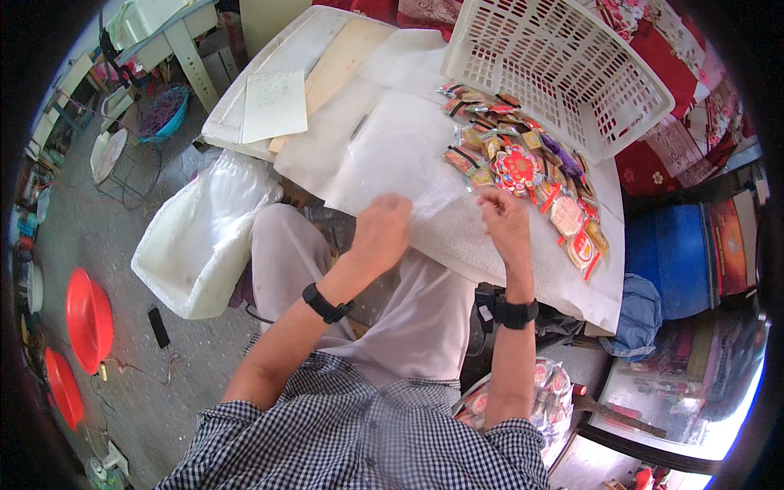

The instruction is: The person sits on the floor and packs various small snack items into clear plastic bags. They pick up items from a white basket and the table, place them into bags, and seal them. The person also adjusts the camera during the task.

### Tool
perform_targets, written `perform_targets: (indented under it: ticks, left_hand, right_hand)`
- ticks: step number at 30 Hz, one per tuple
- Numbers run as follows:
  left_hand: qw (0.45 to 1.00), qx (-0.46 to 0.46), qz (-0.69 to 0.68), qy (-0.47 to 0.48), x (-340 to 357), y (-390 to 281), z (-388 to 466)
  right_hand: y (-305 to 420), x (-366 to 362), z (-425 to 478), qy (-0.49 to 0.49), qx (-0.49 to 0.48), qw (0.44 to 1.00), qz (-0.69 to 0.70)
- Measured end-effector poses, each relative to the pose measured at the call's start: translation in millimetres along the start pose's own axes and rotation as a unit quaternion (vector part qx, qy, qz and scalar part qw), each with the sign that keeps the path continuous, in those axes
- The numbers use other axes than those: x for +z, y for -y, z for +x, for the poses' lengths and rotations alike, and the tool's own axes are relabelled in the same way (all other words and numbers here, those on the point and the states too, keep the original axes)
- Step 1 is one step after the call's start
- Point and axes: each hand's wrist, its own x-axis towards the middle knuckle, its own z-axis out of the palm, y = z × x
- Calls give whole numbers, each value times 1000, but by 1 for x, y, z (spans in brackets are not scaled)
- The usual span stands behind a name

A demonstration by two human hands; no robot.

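A clear plastic bag lies flat on the white-covered tabletop in front of me. Over its near edge is my left hand, blurred, its fingers curled; whether they grip the plastic is hidden. My right hand hovers at the bag's right side with loosely bent fingers, close to the small wrapped snack packets, and I cannot make out anything in it. Those packets spread over the right of the table, among them a red flower-shaped piece and round, pale cakes in clear wrappers.
A white perforated plastic basket tilts behind the packets. Paper bearing writing lies at the left. Beside my knee stands a foam box with plastic bags. Red basins are on the left; a blue drum stands right.
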Motion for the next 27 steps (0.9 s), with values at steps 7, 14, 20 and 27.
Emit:
perform_targets:
  ticks: [7, 14, 20, 27]
  left_hand:
    - [1000, 14, 19, 10, 0, -2, -4]
    - [1000, 10, 18, -9, -1, 0, -10]
    - [998, 19, 52, -34, -5, 5, -8]
    - [999, -16, 23, -40, -5, 6, -16]
  right_hand:
    - [-30, 4, 45, -47, -133, 971, -194]
    - [-20, 7, 28, 9, -158, 955, -250]
    - [-14, 6, 23, -10, -271, 931, -243]
    - [-3, 13, 6, 0, -100, 987, -128]
